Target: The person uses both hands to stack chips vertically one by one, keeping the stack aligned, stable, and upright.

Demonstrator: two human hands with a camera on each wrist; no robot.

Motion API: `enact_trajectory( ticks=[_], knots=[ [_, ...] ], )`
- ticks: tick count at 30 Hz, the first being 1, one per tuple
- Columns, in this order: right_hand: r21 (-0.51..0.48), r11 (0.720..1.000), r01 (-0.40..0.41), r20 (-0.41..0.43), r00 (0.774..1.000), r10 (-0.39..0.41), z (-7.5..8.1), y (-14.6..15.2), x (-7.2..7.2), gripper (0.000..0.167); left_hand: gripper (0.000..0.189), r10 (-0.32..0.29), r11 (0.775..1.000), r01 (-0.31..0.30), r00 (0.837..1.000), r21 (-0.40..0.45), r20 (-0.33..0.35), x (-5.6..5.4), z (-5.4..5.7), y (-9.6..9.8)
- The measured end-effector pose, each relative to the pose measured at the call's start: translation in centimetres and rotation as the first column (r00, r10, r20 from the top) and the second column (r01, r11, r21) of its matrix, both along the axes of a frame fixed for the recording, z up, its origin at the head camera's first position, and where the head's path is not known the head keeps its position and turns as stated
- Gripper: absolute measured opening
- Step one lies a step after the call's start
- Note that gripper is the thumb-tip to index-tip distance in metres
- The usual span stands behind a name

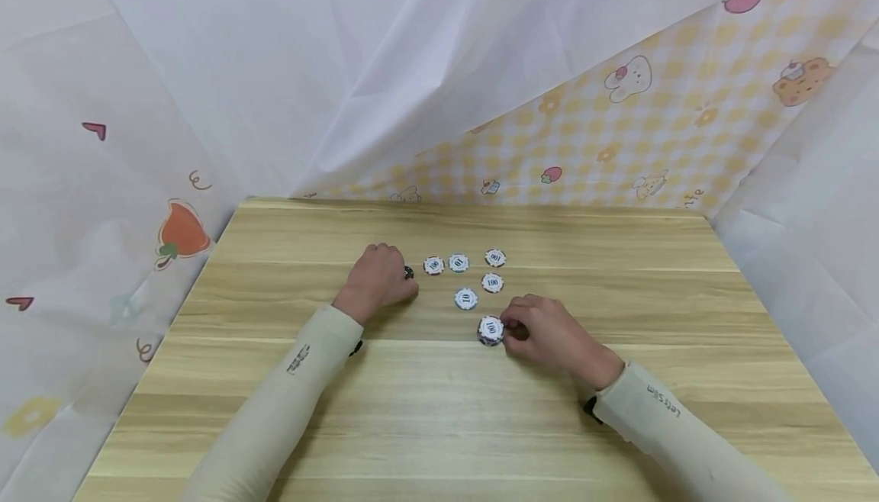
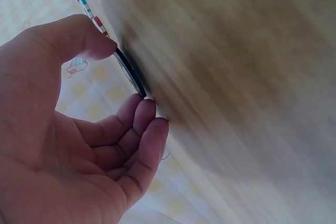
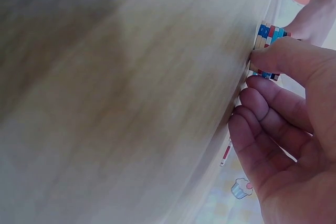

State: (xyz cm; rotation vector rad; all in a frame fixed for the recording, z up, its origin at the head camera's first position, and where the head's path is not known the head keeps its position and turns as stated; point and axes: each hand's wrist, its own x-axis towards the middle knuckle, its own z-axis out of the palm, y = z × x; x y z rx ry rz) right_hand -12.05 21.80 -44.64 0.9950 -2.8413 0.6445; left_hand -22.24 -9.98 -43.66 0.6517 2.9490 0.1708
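My left hand (image 1: 374,282) pinches a black poker chip (image 2: 129,71) at the table's surface, thumb on one edge and fingertips on the other. In the head view most of that chip is hidden behind the hand. Lower and to the right, my right hand (image 1: 549,336) has its thumb and curled fingers at the right side of a stack of poker chips (image 1: 491,329), topped by a white one marked 100. Red, blue and teal edges of the stack (image 3: 274,34) show past the thumb in the right wrist view.
Beside the left hand lie a 100 chip (image 1: 434,265) and a 10 chip (image 1: 458,262). Another 10 chip (image 1: 465,299) and two 100 chips (image 1: 492,283) (image 1: 495,258) lie flat nearby. The wooden table (image 1: 426,426) ends at cloth-covered walls.
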Motion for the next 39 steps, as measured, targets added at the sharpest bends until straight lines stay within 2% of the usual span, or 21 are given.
enact_trajectory(
  ticks=[8,16,22,29,34,39],
  knots=[
    [0.002,1.0,0.0,-0.007,1.0,0.0,-0.1,0.0,-0.1,0.017,0.035,-0.033,0.998,0.033,0.999,0.057,-0.006,0.6,0.0,-0.1],
    [0.013,1.0,0.012,0.015,1.0,-0.012,-0.2,0.1,-0.2,0.018,0.029,-0.025,0.997,0.024,0.999,0.072,0.021,1.9,0.2,0.4],
    [0.013,1.0,0.012,0.023,1.0,-0.012,-0.3,0.2,-0.1,0.018,0.029,-0.073,0.996,0.073,0.997,0.056,-0.015,2.7,0.1,0.8],
    [0.011,1.0,0.011,0.014,1.0,-0.011,-0.4,0.2,-0.1,0.019,0.03,-0.113,0.99,0.116,0.993,0.079,-0.044,3.7,0.5,1.5],
    [0.014,1.0,0.01,0.015,1.0,-0.01,-0.3,0.1,-0.2,0.019,0.031,-0.172,0.983,0.179,0.978,0.049,-0.118,4.2,0.5,2.1],
    [0.02,1.0,0.01,0.017,1.0,-0.01,-0.3,0.1,-0.2,0.019,0.029,-0.201,0.977,0.208,0.969,0.038,-0.141,4.8,0.6,2.8]
  ],
)
